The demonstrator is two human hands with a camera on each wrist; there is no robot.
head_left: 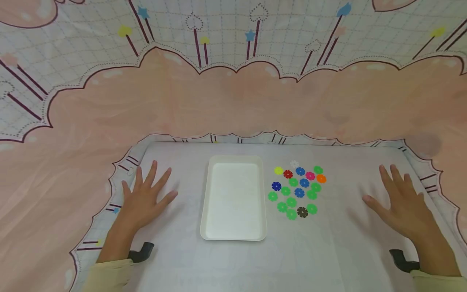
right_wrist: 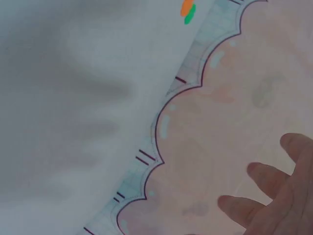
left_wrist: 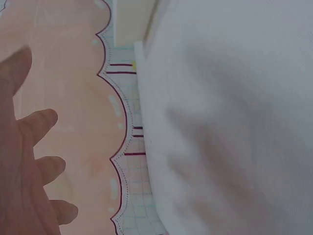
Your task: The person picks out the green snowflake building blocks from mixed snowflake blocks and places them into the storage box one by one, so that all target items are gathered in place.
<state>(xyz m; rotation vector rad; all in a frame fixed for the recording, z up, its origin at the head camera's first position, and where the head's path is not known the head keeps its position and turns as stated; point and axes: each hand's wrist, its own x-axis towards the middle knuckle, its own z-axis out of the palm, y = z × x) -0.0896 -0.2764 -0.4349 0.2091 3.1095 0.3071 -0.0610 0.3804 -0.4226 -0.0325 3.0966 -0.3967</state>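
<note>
My left hand is spread wide over the left side of the white table, holding nothing. Over the right side, my right hand is likewise spread and holds nothing. Between them lies a shallow white rectangular tray with a bare inside. Just right of the tray, several notched plastic discs are scattered flat: many green, some blue, and single ones such as the orange disc and the black disc. Both wrist views show the fingers extended, apart from any object.
A white cloth covers the table. Around it hangs a pink and white patterned sheet with scalloped outlines. A dark curved piece sits at the left wrist, and another dark piece at the right wrist.
</note>
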